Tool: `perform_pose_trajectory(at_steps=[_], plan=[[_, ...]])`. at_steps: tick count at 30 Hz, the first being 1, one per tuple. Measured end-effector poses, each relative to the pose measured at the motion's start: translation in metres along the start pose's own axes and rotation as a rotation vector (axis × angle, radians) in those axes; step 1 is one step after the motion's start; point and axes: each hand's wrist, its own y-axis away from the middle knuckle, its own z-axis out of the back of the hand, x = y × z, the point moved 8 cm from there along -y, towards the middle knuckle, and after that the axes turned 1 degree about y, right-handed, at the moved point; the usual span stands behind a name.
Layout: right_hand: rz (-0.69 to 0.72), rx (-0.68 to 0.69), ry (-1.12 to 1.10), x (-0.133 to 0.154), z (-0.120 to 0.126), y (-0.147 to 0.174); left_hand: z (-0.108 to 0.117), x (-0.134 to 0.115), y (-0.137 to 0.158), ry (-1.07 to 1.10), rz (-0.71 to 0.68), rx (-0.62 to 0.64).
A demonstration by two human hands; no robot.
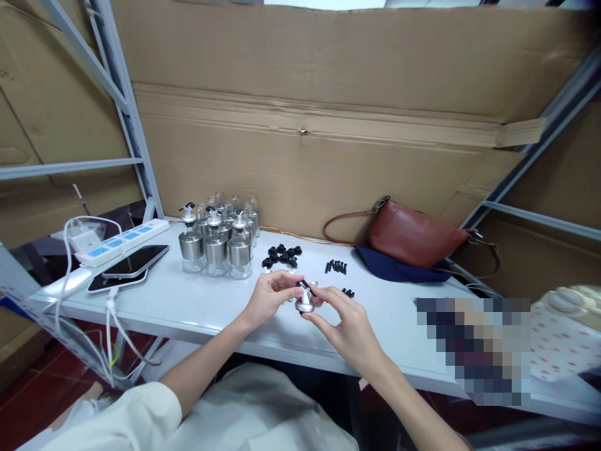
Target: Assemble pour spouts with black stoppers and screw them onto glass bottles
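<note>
Near the front edge of the white table, both my hands hold one small silver pour spout cap (305, 303) with a black flip lever on top. My left hand (271, 295) pinches it from the left, thumb against its side. From the right, my right hand (345, 318) has its thumb low by the base and fingers near the lever. Just behind lie round black stopper pieces (282, 255) in a cluster. Small black tubes (337, 267) sit to the right, with more black bits (348, 292) closer in. Some small pale parts are partly hidden behind my hands.
Glass bottles with steel bands (216, 250) stand at the back left, several wearing spout caps. Further left are a power strip (126, 241), two phones (136, 260) and white cables. A brown leather bag (413, 235) rests on a dark blue cloth (399, 268). Cardboard walls surround the table.
</note>
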Motion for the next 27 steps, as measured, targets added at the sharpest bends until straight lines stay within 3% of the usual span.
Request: perform_pose_trajectory(at_steps=[10, 15, 27], plan=[[-0.12, 0.039, -0.121, -0.007, -0.004, -0.001, -0.003, -0.004, 0.001, -0.045, -0.042, 0.061], [-0.202, -0.021, -0.196, -0.018, 0.0, -0.001, -0.008, -0.002, 0.002, -0.046, -0.033, 0.11], [-0.127, -0.059, -0.147, -0.012, 0.002, 0.001, -0.008, 0.003, 0.002, -0.039, -0.005, 0.142]])
